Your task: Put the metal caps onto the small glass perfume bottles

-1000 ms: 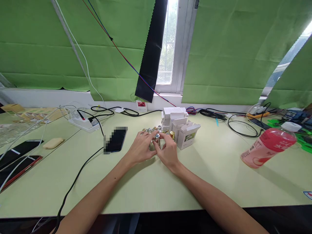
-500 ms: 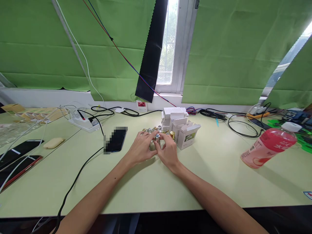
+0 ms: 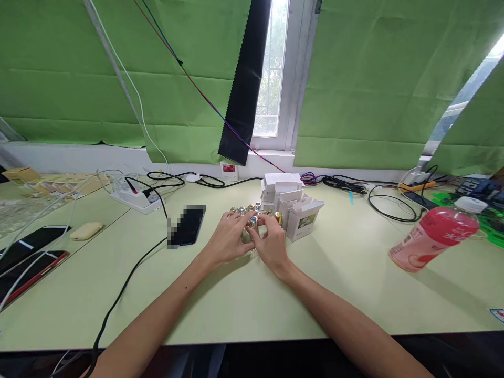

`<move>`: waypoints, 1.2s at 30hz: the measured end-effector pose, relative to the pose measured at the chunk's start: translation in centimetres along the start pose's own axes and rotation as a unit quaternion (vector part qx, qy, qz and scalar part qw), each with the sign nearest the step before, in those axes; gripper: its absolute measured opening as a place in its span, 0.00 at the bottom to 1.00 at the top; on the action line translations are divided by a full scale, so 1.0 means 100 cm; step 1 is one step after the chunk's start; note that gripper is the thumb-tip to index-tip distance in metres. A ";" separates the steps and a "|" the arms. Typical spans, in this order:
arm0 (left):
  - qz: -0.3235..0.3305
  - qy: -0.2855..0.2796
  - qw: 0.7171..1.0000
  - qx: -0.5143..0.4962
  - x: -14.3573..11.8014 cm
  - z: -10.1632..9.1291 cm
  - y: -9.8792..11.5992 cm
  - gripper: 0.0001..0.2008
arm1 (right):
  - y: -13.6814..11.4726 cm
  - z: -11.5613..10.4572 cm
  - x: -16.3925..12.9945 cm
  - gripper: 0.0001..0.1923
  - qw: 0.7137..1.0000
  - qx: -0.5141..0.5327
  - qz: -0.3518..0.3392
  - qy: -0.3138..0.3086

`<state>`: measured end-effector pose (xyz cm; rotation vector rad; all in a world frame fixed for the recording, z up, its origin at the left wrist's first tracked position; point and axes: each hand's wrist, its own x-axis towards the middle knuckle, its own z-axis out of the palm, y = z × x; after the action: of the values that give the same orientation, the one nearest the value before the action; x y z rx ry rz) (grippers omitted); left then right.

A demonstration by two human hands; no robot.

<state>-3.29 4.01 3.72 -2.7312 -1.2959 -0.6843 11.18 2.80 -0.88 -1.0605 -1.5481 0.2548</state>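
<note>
Both of my hands meet around a small glass bottle with a shiny silver cap (image 3: 254,221) at the middle of the table. My left hand (image 3: 229,237) curls about it from the left, thumb low at the bottle and fingers reaching over its neighbours. From the right, my right hand (image 3: 271,242) pinches the same bottle between thumb and fingers. Behind the fingers stand several more small bottles (image 3: 242,210) with silver or gold caps, partly hidden. A gold-capped one (image 3: 278,217) shows just beyond my right hand.
White small boxes (image 3: 303,218) stand right behind my hands, one with its flap up. A black phone (image 3: 189,224) lies to the left, near a black cable (image 3: 129,281) and a power strip (image 3: 136,199). At right a pink drink bottle (image 3: 435,236) stands tilted in view.
Almost nothing differs. Both hands stay around the silver-capped bottle, with only a very slight shift of the fingers.
</note>
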 end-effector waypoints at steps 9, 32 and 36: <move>0.003 0.004 1.000 -0.006 0.000 0.000 0.000 0.31 | -0.003 -0.001 -0.001 0.11 1.000 -0.001 -0.002 -0.002; 0.009 0.011 1.000 0.003 -0.001 0.002 -0.001 0.30 | -0.002 -0.003 0.001 0.12 1.000 -0.004 -0.011 0.003; 0.007 0.010 1.000 0.002 -0.001 0.001 -0.001 0.30 | -0.001 -0.002 0.000 0.11 1.000 -0.006 -0.010 0.003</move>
<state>-3.35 4.04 3.55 -2.7200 -1.2704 -0.7047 11.30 2.64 -0.70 -1.0541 -1.5547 0.2290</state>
